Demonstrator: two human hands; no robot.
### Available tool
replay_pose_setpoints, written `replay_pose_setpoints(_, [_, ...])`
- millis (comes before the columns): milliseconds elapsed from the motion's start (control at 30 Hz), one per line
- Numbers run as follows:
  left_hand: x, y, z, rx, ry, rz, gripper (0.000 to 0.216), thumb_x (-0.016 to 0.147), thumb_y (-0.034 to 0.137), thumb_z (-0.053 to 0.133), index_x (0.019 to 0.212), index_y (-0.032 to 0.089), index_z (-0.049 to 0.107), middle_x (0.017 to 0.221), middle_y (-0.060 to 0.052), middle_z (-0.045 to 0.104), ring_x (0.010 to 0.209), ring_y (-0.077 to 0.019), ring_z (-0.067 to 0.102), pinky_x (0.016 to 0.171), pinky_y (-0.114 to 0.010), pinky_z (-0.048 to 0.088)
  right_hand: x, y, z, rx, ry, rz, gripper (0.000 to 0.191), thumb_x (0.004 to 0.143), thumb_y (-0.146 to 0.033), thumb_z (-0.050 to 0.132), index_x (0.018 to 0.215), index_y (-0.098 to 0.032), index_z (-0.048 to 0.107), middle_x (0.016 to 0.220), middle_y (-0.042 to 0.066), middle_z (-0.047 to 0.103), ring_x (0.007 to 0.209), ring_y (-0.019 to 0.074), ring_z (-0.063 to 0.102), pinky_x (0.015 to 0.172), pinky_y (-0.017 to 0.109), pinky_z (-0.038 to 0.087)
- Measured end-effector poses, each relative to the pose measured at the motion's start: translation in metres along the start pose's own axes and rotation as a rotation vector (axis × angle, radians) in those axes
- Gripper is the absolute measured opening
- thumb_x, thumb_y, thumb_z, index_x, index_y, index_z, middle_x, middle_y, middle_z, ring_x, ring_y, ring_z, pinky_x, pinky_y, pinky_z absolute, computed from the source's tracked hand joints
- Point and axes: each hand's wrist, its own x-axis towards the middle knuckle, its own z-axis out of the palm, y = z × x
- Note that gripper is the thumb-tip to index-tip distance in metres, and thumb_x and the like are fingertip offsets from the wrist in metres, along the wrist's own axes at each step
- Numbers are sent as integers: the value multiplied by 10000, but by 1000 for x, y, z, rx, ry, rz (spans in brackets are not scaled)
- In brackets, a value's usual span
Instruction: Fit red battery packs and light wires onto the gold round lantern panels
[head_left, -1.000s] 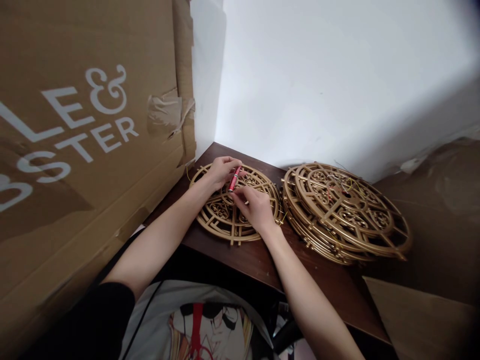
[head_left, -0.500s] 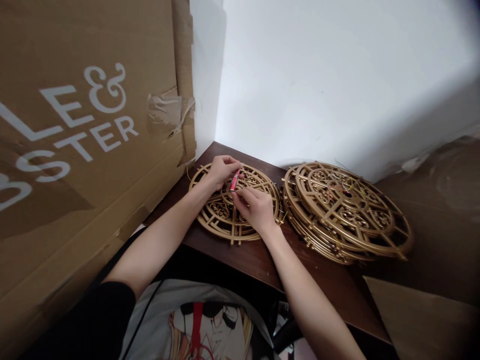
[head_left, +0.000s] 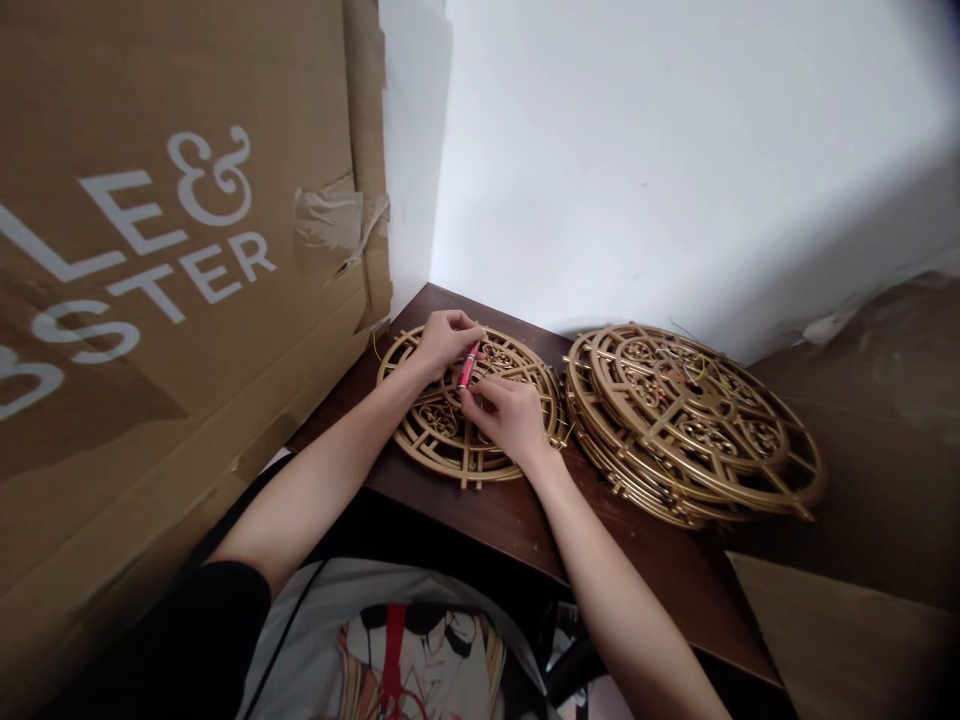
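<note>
A round gold lattice disc (head_left: 450,440) lies flat on the dark wooden table (head_left: 525,520). Both my hands work over its centre. My left hand (head_left: 442,340) is closed in a pinch on the top of a small red tool (head_left: 469,364). My right hand (head_left: 506,415) is curled just below it, fingertips pressed at the tool's lower end; what they grip is hidden. A thin yellow wire (head_left: 374,347) shows at the disc's left edge.
A stack of several similar gold discs (head_left: 697,430) with coloured wires lies to the right. A big printed cardboard box (head_left: 172,260) stands against the table's left side. A white wall (head_left: 637,150) is behind. Brown cardboard (head_left: 847,640) lies at the lower right.
The red tool has tipped slightly more upright and my right hand has shifted a little up and left toward it. The discs have not moved.
</note>
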Motion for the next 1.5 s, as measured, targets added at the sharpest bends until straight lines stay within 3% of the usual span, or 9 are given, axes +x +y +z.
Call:
replay_pose_setpoints(233, [5, 3, -8, -260, -91, -39, 125, 738, 92, 660, 662, 132, 570, 583, 15, 573, 487, -73, 551, 549, -239, 477, 8, 2, -13, 277, 206, 180, 248, 918, -315, 533, 788, -195, 708, 902, 73, 665, 756, 162, 604, 624, 287, 457])
replay_pose_setpoints(367, [3, 6, -13, -277, -294, -38, 60, 730, 128, 683, 705, 123, 628, 610, -10, 608, 518, -81, 559, 559, -240, 486, 10, 12, -11, 416, 235, 321, 224, 872, -351, 593, 784, -213, 745, 1116, 94, 652, 1000, 224, 606, 734, 346, 502])
replay_pose_setpoints(533, [-4, 11, -16, -213, -517, -44, 160, 662, 188, 758, 787, 122, 685, 684, -37, 649, 590, -118, 606, 585, -268, 507, 12, 20, -4, 759, 103, 482, 293, 844, -437, 603, 789, -190, 750, 625, 14, 659, 559, 142, 573, 549, 282, 469])
replay_pose_setpoints(700, [0, 15, -27, -124, -425, 95, 179, 711, 213, 723, 886, 177, 715, 798, -40, 667, 572, -81, 547, 548, -225, 443, 15, 18, 0, 952, 239, 599, 352, 798, -497, 628, 695, -167, 695, 651, 33, 686, 528, 126, 584, 532, 262, 495])
replay_pose_setpoints(800, [1, 16, -30, 74, -368, 145, 119, 780, 241, 649, 850, 198, 734, 564, 10, 535, 465, -71, 409, 468, -210, 321, 16, 16, 1, 1010, 279, 626, 367, 783, -521, 631, 697, -166, 667, 709, 55, 710, 557, 144, 628, 563, 281, 536])
replay_pose_setpoints(1067, [-11, 27, -30, 605, -646, 397, 288, 858, 402, 546, 820, 194, 741, 707, -11, 640, 593, -112, 457, 566, -232, 318, 17, 11, -3, 1001, 343, 546, 288, 796, -476, 642, 798, -188, 660, 713, 41, 719, 634, 185, 685, 653, 333, 586])
replay_pose_setpoints(1167, [-10, 25, -34, 664, -656, 399, 283, 822, 436, 594, 904, 206, 737, 718, -1, 636, 578, -112, 435, 550, -230, 295, 18, 7, -7, 988, 343, 524, 250, 800, -441, 653, 806, -192, 674, 761, 48, 733, 713, 196, 703, 716, 342, 589])
replay_pose_setpoints(1300, [-6, 15, -34, 720, -674, 425, 255, 812, 403, 602, 757, 181, 713, 710, -9, 630, 651, -135, 498, 606, -234, 339, 19, 5, -9, 1048, 309, 455, 192, 812, -375, 649, 863, -192, 675, 855, 62, 743, 800, 198, 711, 782, 347, 578])
replay_pose_setpoints(1500, [-4, 13, -38, 821, -495, 431, 301, 831, 410, 560, 688, 176, 685, 619, -5, 614, 600, -136, 489, 602, -244, 336, 16, 15, -4, 870, 326, 459, 165, 839, -247, 585, 990, -189, 621, 989, 80, 722, 859, 176, 695, 796, 331, 556])
